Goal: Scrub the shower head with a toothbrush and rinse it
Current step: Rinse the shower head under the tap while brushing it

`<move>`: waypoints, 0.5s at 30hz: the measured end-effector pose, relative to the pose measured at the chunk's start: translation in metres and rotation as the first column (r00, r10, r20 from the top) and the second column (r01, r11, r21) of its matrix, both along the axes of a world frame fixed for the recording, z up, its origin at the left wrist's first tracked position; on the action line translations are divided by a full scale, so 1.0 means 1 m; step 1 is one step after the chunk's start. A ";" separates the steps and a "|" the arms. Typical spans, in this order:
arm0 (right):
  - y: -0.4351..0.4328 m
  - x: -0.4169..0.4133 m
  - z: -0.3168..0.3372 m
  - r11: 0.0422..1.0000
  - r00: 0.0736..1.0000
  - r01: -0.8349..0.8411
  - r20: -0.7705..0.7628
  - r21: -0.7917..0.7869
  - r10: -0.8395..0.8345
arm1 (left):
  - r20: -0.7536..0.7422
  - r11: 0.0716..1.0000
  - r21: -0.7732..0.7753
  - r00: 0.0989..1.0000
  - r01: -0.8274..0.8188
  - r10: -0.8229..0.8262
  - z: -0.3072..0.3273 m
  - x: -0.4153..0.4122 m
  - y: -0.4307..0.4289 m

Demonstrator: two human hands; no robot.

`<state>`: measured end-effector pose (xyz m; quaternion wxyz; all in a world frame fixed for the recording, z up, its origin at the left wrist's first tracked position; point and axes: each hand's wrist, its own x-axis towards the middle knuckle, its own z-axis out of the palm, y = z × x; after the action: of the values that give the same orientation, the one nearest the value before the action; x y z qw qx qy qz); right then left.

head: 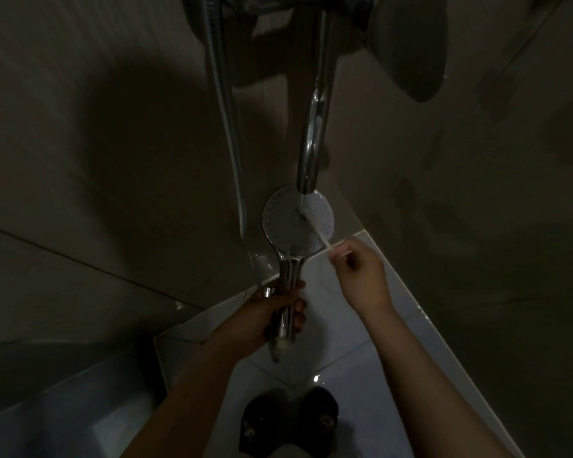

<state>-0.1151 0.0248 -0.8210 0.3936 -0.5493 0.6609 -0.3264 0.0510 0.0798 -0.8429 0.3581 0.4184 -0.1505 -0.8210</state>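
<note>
Dim corner: walls (113,160) meet just behind the work, with open floor (344,358) nearer the person. Spout (313,137) hangs directly over the shower head (288,223), water falling on its face; hose (225,110) runs close on the left. Left hand (278,312) is curled round the handle. Right hand (361,276) pinches the toothbrush (325,241), its tip on the face's right side.

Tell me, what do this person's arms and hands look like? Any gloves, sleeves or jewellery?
There are no gloves on the left hand or the right hand. The left forearm and right forearm are uncovered as far as the picture reaches, with no sleeve or cuff in view. No ring, watch or bracelet can be made out, though the light is dim.
</note>
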 end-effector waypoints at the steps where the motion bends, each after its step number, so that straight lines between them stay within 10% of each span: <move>1: 0.007 0.003 0.000 0.997 0.997 -0.074 0.015 0.006 0.074 | 0.011 1.000 -0.001 1.000 0.005 -0.005 0.001 0.000 -0.002; 15: 0.030 -0.043 0.008 0.936 0.936 0.352 -0.012 0.012 -0.352 | 0.019 0.998 -0.015 0.998 0.053 -0.053 0.009 -0.009 0.000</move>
<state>-0.1579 0.0543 -0.8133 0.3296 -0.4212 0.7525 -0.3843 0.0420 0.0802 -0.8336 0.3383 0.4189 -0.1712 -0.8251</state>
